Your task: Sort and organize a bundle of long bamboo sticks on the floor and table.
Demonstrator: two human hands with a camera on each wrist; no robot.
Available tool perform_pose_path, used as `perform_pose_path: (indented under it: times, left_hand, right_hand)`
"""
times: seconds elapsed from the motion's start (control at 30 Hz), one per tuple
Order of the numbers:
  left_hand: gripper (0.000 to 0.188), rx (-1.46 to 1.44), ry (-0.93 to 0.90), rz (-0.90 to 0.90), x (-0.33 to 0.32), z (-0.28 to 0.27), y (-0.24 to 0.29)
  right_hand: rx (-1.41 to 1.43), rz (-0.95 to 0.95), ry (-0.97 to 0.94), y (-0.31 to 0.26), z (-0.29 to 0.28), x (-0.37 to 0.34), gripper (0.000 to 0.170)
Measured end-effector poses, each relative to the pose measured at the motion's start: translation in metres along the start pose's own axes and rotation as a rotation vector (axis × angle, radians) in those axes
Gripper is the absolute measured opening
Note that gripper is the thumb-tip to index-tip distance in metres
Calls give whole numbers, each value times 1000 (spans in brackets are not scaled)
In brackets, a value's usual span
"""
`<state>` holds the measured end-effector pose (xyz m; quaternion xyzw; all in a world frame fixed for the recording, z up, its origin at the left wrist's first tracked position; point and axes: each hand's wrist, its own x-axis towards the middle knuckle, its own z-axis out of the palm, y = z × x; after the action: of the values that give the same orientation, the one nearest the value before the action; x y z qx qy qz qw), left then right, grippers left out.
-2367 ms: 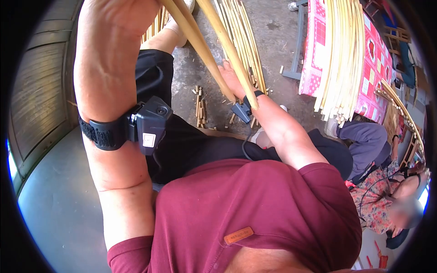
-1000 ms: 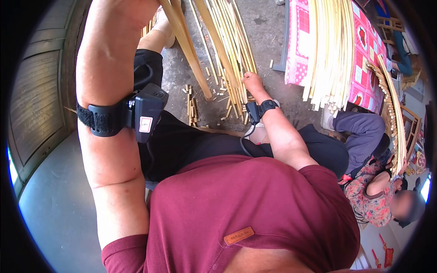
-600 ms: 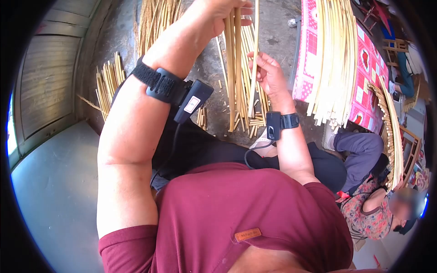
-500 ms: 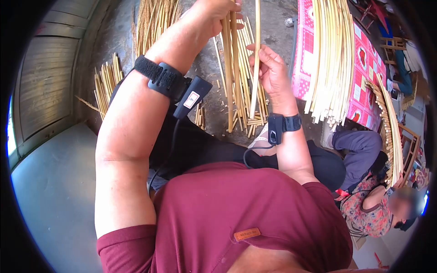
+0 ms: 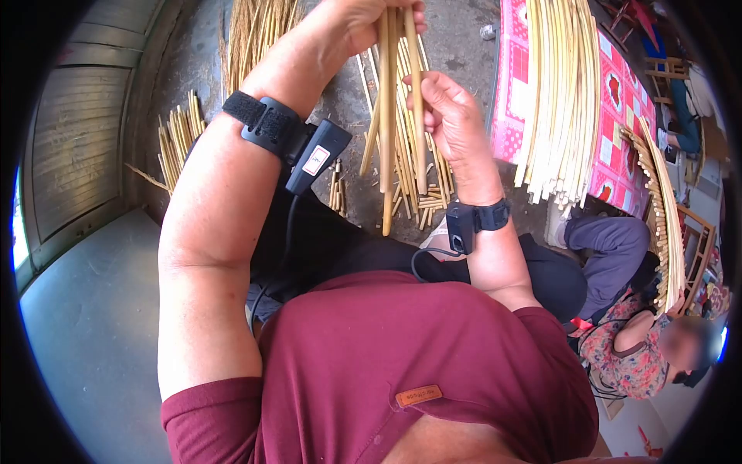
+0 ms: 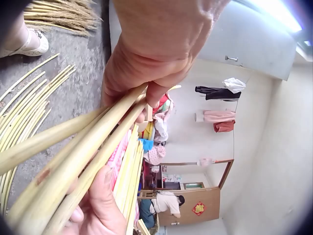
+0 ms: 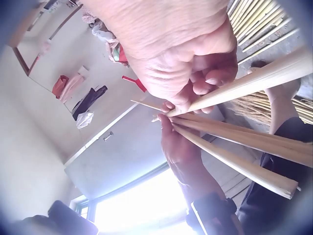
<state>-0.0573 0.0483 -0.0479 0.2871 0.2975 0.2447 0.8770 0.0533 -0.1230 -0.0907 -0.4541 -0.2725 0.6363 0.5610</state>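
My left hand (image 5: 357,23) grips several pale yellow plant stalks (image 5: 384,116) near the top of the head view, their thick ends hanging down. With thumb and fingers my right hand (image 5: 461,124) pinches one more stalk (image 5: 420,166), held just right of that bundle. In the right wrist view, the right hand (image 7: 190,58) holds its stalk (image 7: 259,78) beside the left hand (image 7: 181,149), and the thin ends meet there. The left wrist view shows the left hand (image 6: 151,49) around the stalks, with the right hand (image 6: 100,208) below.
Loose stalks (image 6: 29,112) and short cut pieces (image 5: 431,203) lie on the concrete floor. A pink patterned cloth (image 5: 508,116) carries a large stalk pile (image 5: 556,100). Brushy stalks (image 5: 259,39) lie at far left. Another person (image 5: 626,356) sits at right beside a stalk bundle (image 5: 657,209).
My right hand has risen from the floor pile with a stalk and moved left, bringing it against the bundle. The left hand has swung rightward into view, still gripping its stalks.
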Motion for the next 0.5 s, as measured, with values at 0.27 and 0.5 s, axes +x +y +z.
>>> perform_pose_path:
  times: [0.27, 0.5]
  left_hand:
    - [6, 18, 305, 596, -10, -8, 53]
    - [6, 90, 341, 700, -12, -12, 55]
  right_hand:
    - [-36, 231, 128, 56, -11, 2, 79]
    - [795, 395, 89, 85, 2, 0, 84]
